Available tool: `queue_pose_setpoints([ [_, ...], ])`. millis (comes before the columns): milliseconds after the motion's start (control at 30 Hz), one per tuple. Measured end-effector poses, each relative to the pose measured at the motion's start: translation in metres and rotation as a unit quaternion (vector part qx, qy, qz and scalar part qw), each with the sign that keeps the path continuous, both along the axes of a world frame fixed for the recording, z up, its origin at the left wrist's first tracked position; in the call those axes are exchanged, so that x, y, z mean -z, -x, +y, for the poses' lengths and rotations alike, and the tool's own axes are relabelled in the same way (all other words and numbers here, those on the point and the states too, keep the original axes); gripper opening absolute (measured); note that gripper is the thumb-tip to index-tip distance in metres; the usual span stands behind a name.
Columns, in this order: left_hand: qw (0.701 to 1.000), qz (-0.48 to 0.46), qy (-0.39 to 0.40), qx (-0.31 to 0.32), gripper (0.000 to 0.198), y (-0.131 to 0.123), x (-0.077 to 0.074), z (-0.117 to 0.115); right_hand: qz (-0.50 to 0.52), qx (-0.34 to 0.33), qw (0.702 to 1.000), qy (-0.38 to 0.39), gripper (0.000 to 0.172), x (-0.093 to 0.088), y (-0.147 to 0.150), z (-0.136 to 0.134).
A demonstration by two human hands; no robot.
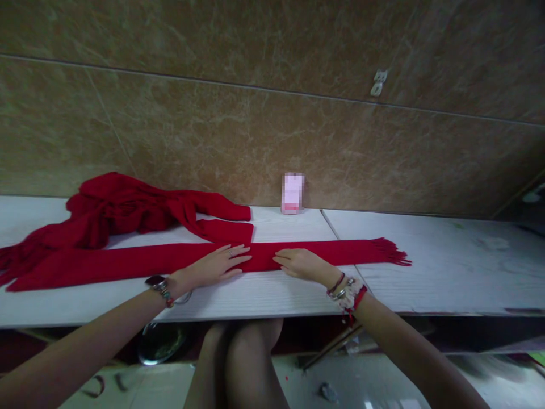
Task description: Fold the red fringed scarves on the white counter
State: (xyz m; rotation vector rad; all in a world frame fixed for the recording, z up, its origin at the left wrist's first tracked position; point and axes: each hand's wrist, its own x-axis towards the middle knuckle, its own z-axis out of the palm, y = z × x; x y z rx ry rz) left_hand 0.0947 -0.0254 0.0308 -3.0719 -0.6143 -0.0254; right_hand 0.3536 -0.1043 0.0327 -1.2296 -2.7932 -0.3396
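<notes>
A long red scarf (pixel 140 261) lies stretched flat along the white table, its fringe (pixel 392 251) spread at the right end. My left hand (pixel 215 264) rests on the scarf near its middle, palm down, with the fingers spread. A short gap to the right, my right hand (pixel 300 264) lies on the same scarf, fingers close together and slightly bent, their tips touching the cloth. Behind the left half of the scarf is a bunched heap of red cloth (pixel 128 207); two of its flat ends point right, and fringe shows at its far left.
A pink-and-white phone-shaped object (pixel 293 193), blurred out, leans on the brown marbled wall (pixel 204 130) behind the table. A small white cat-shaped hook (pixel 378 83) is on the wall. The white table (pixel 430 289) has a seam right of centre; my knees are below its front edge.
</notes>
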Motion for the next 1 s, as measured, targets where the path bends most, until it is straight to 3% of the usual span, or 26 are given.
queue_pose_setpoints([
  [233,1.000,0.012,0.010,0.002,0.044,-0.011,0.003,-0.002,-0.043,0.003,0.999,-0.010,0.040,-0.006,-0.001,-0.010],
  [533,0.999,-0.017,-0.024,0.044,0.038,-0.015,0.011,0.006,0.043,0.070,0.996,-0.022,0.035,0.006,-0.005,-0.010],
  [800,0.999,0.038,0.003,0.036,0.063,-0.012,0.007,-0.002,0.078,0.057,0.995,-0.024,0.034,0.016,-0.012,-0.012],
  [1000,0.998,0.018,0.046,0.049,0.043,-0.008,0.005,-0.010,0.124,0.027,0.992,-0.006,0.029,0.022,-0.017,-0.016],
])
